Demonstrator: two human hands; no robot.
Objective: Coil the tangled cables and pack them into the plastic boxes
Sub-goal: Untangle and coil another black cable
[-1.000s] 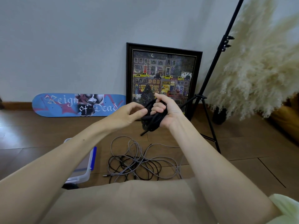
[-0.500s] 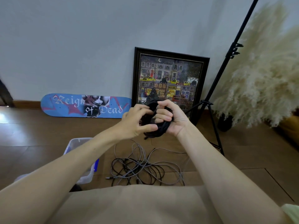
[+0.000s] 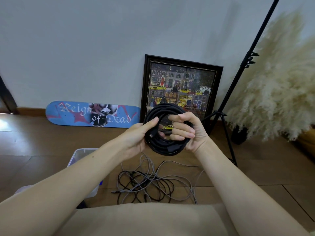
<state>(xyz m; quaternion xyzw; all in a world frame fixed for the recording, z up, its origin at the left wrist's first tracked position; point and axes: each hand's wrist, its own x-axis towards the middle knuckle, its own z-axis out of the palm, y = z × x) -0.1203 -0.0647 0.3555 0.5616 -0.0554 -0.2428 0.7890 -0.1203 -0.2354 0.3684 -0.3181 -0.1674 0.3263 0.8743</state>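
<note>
Now my right hand (image 3: 192, 133) has its fingers (image 3: 182, 129) curled through the middle of the black coil (image 3: 163, 109), so the loops hang around them and rest in my palm. My left hand (image 3: 134, 140) holds the opposite side of the coil, with the thumb (image 3: 150, 122) pressed on the front of the loops. The other left fingers are behind the cable and I cannot see them. One plug (image 3: 150, 135) lies loose just beside my left thumb, and a second plug (image 3: 173, 148) sits on the loops under my right fingers.

I think the danger is these free ends. Nothing ties the coil. If I loosen either grip on the way to the plastic box (image 3: 80, 154), which stands below and to the left of my left hand, the loops may spring open and fall. Directly under both hands lie the tangled cables (image 3: 153, 183) on the floor, and a dropped coil could mix with them.
</note>
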